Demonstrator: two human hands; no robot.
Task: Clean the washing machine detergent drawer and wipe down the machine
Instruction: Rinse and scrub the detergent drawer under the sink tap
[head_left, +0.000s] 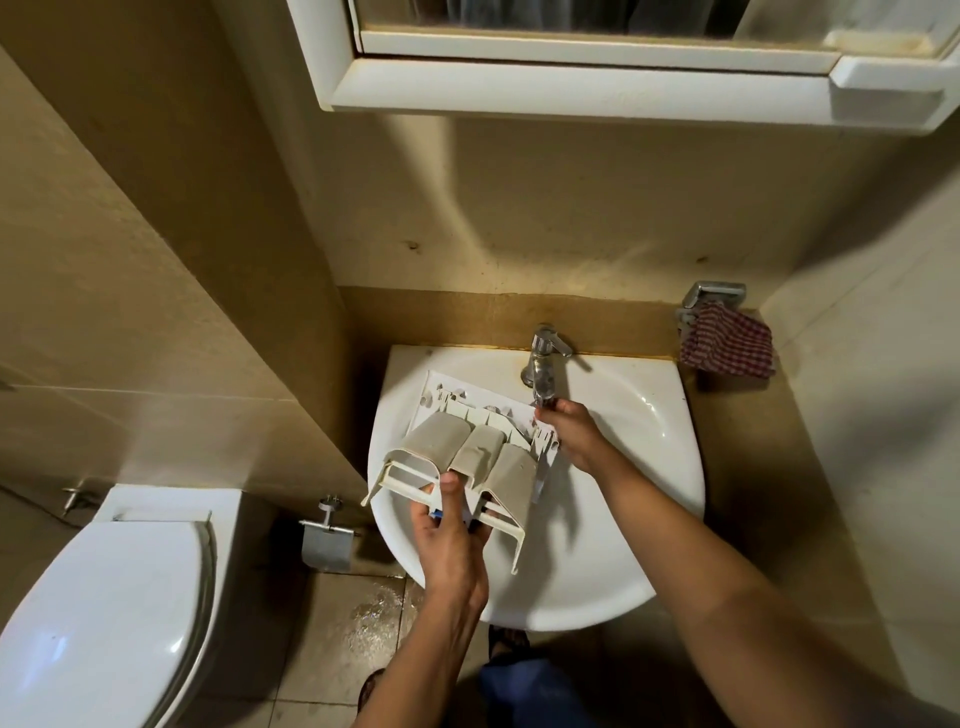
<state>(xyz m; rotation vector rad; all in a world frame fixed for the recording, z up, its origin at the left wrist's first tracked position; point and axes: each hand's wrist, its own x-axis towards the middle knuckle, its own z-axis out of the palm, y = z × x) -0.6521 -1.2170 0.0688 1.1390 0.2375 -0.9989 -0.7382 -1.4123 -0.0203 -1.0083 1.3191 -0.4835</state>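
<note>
The white detergent drawer (467, 452) is held upside down over the white sink (639, 415), its three grey compartment undersides facing up. My left hand (449, 535) grips the drawer's near frame, thumb on top, with something blue between the fingers. My right hand (569, 428) reaches to the chrome tap (545, 358), its fingertips at the spout just beside the drawer's far right corner. Whether water is running cannot be made out.
A red checked cloth (727, 340) hangs on a chrome holder at the right wall. A toilet (104, 613) stands at the left, with a paper holder (327, 540) between it and the sink. A cabinet (623, 62) hangs overhead. The floor tiles below look wet.
</note>
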